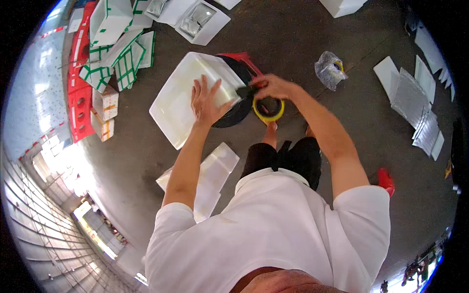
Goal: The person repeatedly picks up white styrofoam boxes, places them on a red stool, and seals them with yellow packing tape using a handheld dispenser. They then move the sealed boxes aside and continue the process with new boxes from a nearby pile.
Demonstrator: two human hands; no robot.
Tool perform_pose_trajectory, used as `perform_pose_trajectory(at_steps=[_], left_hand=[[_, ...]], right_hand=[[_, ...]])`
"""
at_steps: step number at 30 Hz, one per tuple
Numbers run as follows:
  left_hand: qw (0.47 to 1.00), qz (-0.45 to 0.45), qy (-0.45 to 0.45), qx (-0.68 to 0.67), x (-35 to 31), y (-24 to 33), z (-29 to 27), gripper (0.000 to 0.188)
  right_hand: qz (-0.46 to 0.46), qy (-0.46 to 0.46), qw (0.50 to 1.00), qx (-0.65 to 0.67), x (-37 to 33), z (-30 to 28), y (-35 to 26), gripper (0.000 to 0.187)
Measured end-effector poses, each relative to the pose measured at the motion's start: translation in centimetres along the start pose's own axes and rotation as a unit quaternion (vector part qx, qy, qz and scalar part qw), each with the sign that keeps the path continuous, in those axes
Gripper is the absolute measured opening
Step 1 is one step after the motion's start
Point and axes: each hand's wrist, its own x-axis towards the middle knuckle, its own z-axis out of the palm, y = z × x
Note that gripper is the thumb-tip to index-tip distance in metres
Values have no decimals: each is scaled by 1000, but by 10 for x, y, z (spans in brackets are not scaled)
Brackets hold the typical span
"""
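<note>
White foam box point(181, 97) — beneath left hand point(207, 101), left of right hand point(274, 88) | left hand: fingers spread across it | right hand: curled round tape dispenser point(245, 93) — yellow tape roll point(278, 115) nearer the body

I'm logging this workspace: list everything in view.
Foam box: one, white, near centre
Round object: one, black, partly under foam box
Dispenser: one, black, right of foam box
Tape roll: one, yellow, on dispenser
Limp item: one, red, upper centre
Wrapper: one, clear, upper right
Foam pieces: several, white, lower left
Green-taped boxes: several, white, upper left
Orange-taped boxes: two, white, left
Barrier: one, red, left
Open boxes: at least two, white, top
Panels: several, white, silver, right
Small object: one, red, right
Plain box: one, white, top right
Shirt: one, white, bottom
Shorts: one, black, centre
Left hand: one, bare, on foam box
Right hand: one, bare, on dispenser
</note>
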Motion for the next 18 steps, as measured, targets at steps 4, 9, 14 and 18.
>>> perform_pose_trajectory(at_steps=[4, 9, 14, 18], left_hand=[[984, -173, 27, 30, 34, -8, 6, 84], [997, -55, -53, 7, 16, -15, 10, 100], [971, -234, 17, -40, -6, -23, 24, 85], [921, -384, 57, -38, 16, -14, 28, 85]], right_hand=[[-8, 71, 997, 42, 7, 30, -14, 56], [-27, 176, 983, 31, 78, -5, -1, 56], [-44, 29, 996, 74, 45, 27, -1, 50], [87, -44, 992, 77, -76, 55, 18, 60]])
